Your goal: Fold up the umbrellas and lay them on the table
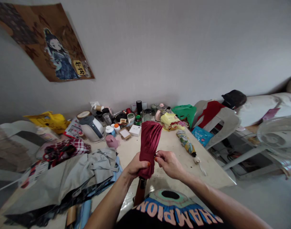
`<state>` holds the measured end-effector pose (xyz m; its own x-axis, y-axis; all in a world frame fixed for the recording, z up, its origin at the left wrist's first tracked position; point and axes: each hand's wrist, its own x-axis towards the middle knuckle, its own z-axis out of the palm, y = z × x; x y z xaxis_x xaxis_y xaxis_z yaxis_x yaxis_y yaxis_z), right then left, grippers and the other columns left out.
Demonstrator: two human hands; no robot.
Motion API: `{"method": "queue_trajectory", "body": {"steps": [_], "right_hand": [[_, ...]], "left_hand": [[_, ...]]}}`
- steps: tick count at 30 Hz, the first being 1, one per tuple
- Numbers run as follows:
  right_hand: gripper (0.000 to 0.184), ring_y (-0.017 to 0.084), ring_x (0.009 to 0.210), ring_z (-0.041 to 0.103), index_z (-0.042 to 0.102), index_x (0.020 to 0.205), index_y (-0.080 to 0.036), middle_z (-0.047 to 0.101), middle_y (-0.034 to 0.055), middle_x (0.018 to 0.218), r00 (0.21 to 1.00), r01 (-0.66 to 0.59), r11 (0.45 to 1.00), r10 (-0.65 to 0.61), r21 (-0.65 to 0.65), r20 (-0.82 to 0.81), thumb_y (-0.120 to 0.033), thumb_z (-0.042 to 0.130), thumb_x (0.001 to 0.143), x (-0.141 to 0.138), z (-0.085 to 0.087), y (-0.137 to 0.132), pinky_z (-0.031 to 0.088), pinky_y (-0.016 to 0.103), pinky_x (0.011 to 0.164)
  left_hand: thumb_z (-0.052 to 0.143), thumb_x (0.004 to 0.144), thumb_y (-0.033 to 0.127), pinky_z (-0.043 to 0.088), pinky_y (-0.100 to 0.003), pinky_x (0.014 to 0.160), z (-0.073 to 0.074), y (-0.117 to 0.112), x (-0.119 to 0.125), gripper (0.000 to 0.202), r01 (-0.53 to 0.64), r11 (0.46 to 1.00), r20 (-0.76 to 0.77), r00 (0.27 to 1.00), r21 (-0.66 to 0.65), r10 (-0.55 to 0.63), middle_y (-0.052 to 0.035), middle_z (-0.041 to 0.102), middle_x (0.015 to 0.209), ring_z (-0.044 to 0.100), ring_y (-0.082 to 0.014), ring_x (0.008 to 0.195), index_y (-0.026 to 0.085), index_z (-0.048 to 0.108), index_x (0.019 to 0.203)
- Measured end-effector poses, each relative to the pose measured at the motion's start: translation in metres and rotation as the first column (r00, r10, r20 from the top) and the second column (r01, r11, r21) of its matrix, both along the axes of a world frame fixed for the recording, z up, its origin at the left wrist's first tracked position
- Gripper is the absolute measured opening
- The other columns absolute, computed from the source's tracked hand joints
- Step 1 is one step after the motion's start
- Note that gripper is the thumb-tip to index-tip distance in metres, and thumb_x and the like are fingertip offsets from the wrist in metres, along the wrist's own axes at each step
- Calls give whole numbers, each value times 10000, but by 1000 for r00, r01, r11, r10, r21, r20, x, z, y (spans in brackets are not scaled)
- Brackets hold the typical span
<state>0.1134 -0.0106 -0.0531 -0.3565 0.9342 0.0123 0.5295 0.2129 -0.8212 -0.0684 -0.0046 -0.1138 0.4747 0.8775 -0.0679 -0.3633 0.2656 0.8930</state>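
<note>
A dark red folding umbrella [150, 140] stands upright in front of me, its canopy gathered in pleats and its brown handle [139, 190] pointing down towards my shirt. My left hand [137, 165] is wrapped round the lower canopy, thumb across the front. At the canopy's right side, my right hand [168, 162] pinches what looks like the thin closing strap, with its fingertips together. A second folding umbrella [186, 143], patterned in yellow and green and rolled up, lies on the table to the right. A grey umbrella [57, 181] lies loosely folded at the left.
Along the back of the table [166, 146] stand an electric kettle [91, 127], a pink cup [111, 142], a white box [135, 130], bottles and jars. A plaid cloth [76, 146] lies left. Chairs flank the table; a fan [279, 136] stands right.
</note>
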Motion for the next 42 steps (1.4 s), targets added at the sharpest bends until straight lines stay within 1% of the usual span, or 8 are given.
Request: {"method": "queue_trajectory", "body": {"steps": [9, 14, 19, 24, 30, 36, 39, 42], "right_hand": [[221, 123, 527, 389, 379, 631, -215, 427, -23, 563, 999, 31, 985, -37, 169, 32, -187, 455, 837, 0, -9, -4, 277, 259, 559], [125, 140, 679, 527, 534, 882, -180, 572, 15, 764, 973, 59, 998, -60, -10, -225, -294, 534, 832, -7, -20, 10, 400, 241, 597], [899, 201, 943, 595, 316, 1370, -193, 581, 100, 1204, 945, 50, 994, -80, -99, -318, -264, 772, 598, -14, -44, 16, 501, 325, 798], [599, 234, 822, 630, 426, 1272, -156, 679, 79, 927, 971, 221, 975, -219, 12, -100, -186, 598, 699, 8, -82, 16, 481, 348, 754], [565, 240, 721, 642, 473, 1238, -169, 679, 59, 788, 979, 204, 979, -205, 25, 15, -195, 612, 690, 30, -98, 6, 463, 315, 642], [348, 159, 560, 563, 568, 895, -194, 632, -6, 650, 980, 26, 960, -80, -279, -184, -208, 695, 572, 44, -69, 2, 424, 263, 501], [363, 113, 420, 461, 537, 705, -201, 517, -62, 454, 936, -218, 788, 1, -576, -353, -300, 794, 467, 55, -64, 2, 353, 227, 409], [518, 103, 435, 483, 554, 624, -173, 563, -32, 501, 828, -463, 658, 79, -595, -556, -417, 882, 305, 67, -60, 9, 388, 226, 430]], "left_hand": [[857, 534, 427, 460, -258, 520, 4, 3, 2, 519, 11, 1000, -38, 999, 23, -10, -63, 641, 672, 570, -149, 557, 81, 662, 868], [848, 566, 345, 502, -265, 615, 15, 26, 3, 496, -197, 972, -15, 980, 127, 200, -79, 686, 818, 613, -168, 680, 94, 656, 949], [818, 625, 267, 523, -300, 769, 21, 34, 32, 499, -443, 888, 86, 896, 121, 436, -68, 701, 959, 641, -188, 822, 135, 625, 1066], [870, 551, 325, 514, -363, 848, 16, 35, 48, 517, -401, 916, 196, 896, -24, 398, -79, 725, 899, 665, -235, 881, 126, 660, 979], [885, 487, 237, 540, -359, 751, 30, 60, 43, 492, -670, 708, 209, 676, -224, 707, -5, 723, 748, 654, -163, 644, 143, 648, 908], [826, 460, 296, 543, -435, 819, 33, 66, 41, 449, -358, 910, 338, 847, -208, 410, -66, 736, 766, 689, -246, 745, 133, 666, 845], [823, 399, 400, 529, -486, 866, 35, 69, 43, 530, -160, 985, 439, 881, -66, 173, -82, 722, 768, 689, -320, 853, 149, 670, 840], [819, 400, 432, 528, -489, 872, 39, 76, 47, 556, -117, 993, 461, 882, 12, 99, -65, 702, 727, 684, -331, 875, 160, 666, 861]]}}
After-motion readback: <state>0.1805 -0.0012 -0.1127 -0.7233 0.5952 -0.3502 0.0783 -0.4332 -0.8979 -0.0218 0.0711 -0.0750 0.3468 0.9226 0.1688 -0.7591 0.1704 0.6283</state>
